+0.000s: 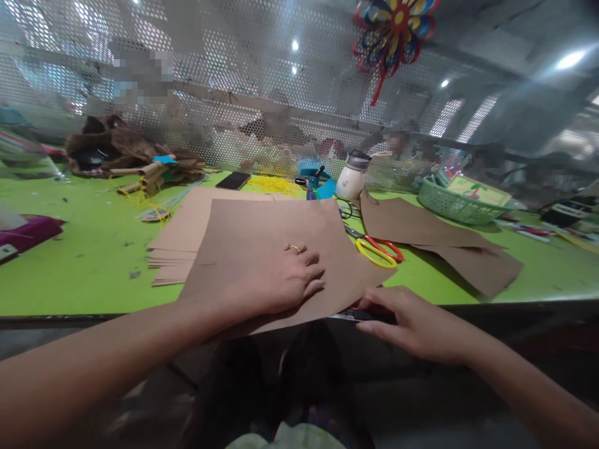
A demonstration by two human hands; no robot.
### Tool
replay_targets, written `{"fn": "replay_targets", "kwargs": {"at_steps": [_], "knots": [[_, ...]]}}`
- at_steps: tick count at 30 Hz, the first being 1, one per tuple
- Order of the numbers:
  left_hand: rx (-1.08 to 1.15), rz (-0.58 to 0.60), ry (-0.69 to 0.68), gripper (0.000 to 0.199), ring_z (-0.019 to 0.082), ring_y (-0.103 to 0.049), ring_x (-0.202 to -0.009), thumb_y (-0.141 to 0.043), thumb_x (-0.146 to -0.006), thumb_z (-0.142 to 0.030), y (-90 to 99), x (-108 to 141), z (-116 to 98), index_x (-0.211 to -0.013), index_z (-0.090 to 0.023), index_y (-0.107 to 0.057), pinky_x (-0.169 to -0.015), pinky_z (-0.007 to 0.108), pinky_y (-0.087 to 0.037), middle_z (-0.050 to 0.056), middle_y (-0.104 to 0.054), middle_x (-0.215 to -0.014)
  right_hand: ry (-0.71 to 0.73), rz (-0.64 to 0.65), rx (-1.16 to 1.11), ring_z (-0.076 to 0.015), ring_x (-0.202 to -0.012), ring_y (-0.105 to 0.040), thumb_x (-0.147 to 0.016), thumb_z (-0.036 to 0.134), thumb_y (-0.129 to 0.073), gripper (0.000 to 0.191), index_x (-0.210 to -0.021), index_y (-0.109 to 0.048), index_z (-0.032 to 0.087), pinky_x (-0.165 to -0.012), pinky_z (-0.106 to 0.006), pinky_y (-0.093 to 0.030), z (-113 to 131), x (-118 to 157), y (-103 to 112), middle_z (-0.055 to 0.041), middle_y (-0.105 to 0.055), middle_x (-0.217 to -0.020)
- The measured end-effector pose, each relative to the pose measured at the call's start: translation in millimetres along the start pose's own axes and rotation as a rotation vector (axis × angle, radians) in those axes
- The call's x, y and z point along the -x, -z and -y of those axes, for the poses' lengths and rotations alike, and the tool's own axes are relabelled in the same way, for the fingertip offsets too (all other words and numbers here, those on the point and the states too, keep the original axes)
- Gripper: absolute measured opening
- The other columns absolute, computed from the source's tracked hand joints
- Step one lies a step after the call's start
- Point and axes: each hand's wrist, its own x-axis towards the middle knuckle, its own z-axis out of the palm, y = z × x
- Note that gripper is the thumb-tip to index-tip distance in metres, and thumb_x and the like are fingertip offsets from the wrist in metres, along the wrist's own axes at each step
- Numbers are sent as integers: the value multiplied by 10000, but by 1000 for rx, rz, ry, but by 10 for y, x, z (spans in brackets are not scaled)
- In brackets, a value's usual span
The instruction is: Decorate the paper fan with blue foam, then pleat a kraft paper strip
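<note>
My left hand [292, 277] lies flat, fingers stretched, on a brown paper sheet [266, 231] whose near edge overhangs the table. A ring shows on one finger. In my right hand [412, 318] is a black and red utility knife [379, 313], its thin metal blade against the sheet's near right edge. Part of the blade is hidden by the paper. Just beyond the sheet's right side rest scissors [378, 252] with yellow and red handles. Under the sheet's left side sits a stack of lighter brown paper [171, 249].
Further brown sheets [435, 227] lie to the right, by a green basket [461, 202]. At the back stand a white jar [352, 176], a phone [233, 181] and yellow strands [276, 185]. Paper scraps [154, 174] heap at the left back. The green table's front edge [93, 317] is close.
</note>
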Motion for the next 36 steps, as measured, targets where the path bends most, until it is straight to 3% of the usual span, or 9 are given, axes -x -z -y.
{"fn": "replay_targets", "kwargs": {"at_steps": [4,8,12,19,28,36], "knots": [[150,1,12,299,199,-527,-883,-409,-944,-322,146,143,166,-857,-194,-665,-853,364,-356,63,-633,-920,-2,-29,-25,-181,-789,-567,-869,324,-560,161,-929,-597,178,-701,-289,-424,-35,7,-49,-50,-650,-883],[229,81,-5,281,189,-537,-939,-402,-952,-321,200,415,343,-1003,-203,-652,-878,346,-361,63,-634,-1031,-8,-35,-39,-184,-798,-569,-861,317,-572,152,-925,-600,182,-710,-289,-421,-43,19,-83,-52,-651,-892],[222,70,4,326,202,-504,-1037,-354,-970,-279,163,568,364,-1172,-183,-592,-942,363,-352,89,-602,-1178,-3,-56,-26,-183,-796,-566,-871,311,-556,139,-915,-591,184,-710,-290,-413,-6,22,-121,-49,-648,-888],[203,66,23,344,211,-488,-1034,-348,-969,-286,153,566,317,-1184,-178,-593,-924,363,-379,91,-600,-1192,48,-79,-21,-175,-784,-569,-876,270,-546,104,-908,-587,181,-699,-282,-407,96,-29,-155,-41,-647,-865],[180,47,4,356,210,-510,-1013,-336,-970,-288,143,576,323,-1192,-168,-589,-923,381,-384,101,-605,-1178,-3,-56,-93,-174,-842,-579,-900,305,-516,124,-947,-567,202,-737,-286,-420,76,118,-194,-39,-646,-938],[163,44,13,353,208,-507,-1016,-334,-971,-275,141,576,320,-1200,-172,-583,-920,375,-392,99,-606,-1177,62,-82,-46,-194,-836,-576,-888,303,-532,132,-930,-566,182,-717,-297,-413,261,-86,-281,-52,-648,-902]]}}
